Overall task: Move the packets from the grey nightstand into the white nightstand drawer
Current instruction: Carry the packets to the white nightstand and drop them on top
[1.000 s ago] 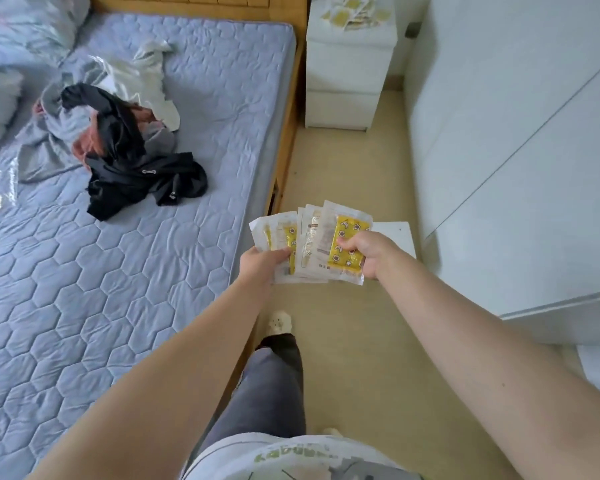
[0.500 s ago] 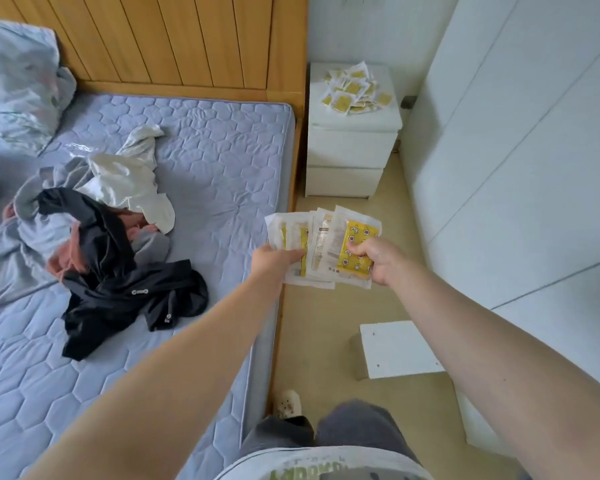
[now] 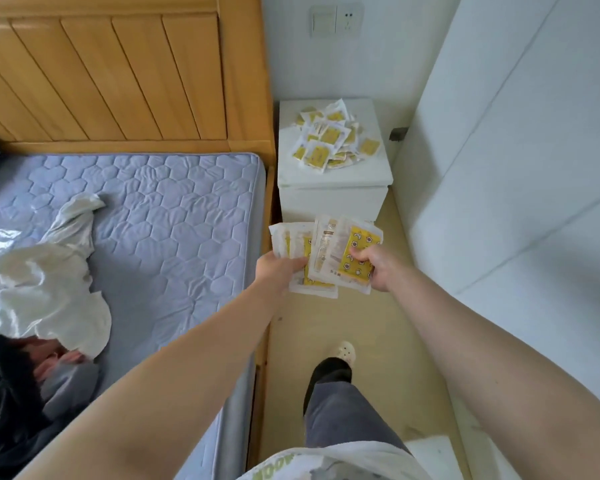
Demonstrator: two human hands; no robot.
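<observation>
A fanned bundle of yellow-and-white packets (image 3: 329,251) is held out in front of me by both hands. My left hand (image 3: 278,270) grips its left part and my right hand (image 3: 378,268) pinches its right part, thumb on a yellow packet. Straight ahead stands the white nightstand (image 3: 368,195) beside the bed, its drawer fronts closed. A heap of several more packets (image 3: 331,138) lies on its top. The grey nightstand is out of view.
The bed with a blue quilted mattress (image 3: 160,220) and wooden headboard (image 3: 118,74) fills the left. Crumpled clothes (image 3: 45,299) lie on it. White wardrobe doors (image 3: 520,168) line the right. A narrow strip of beige floor (image 3: 378,327) runs between them; my leg and slipper (image 3: 342,353) are on it.
I have walked forward along the bed: the white nightstand is closer and larger in view. Both hands keep the same hold on the packets.
</observation>
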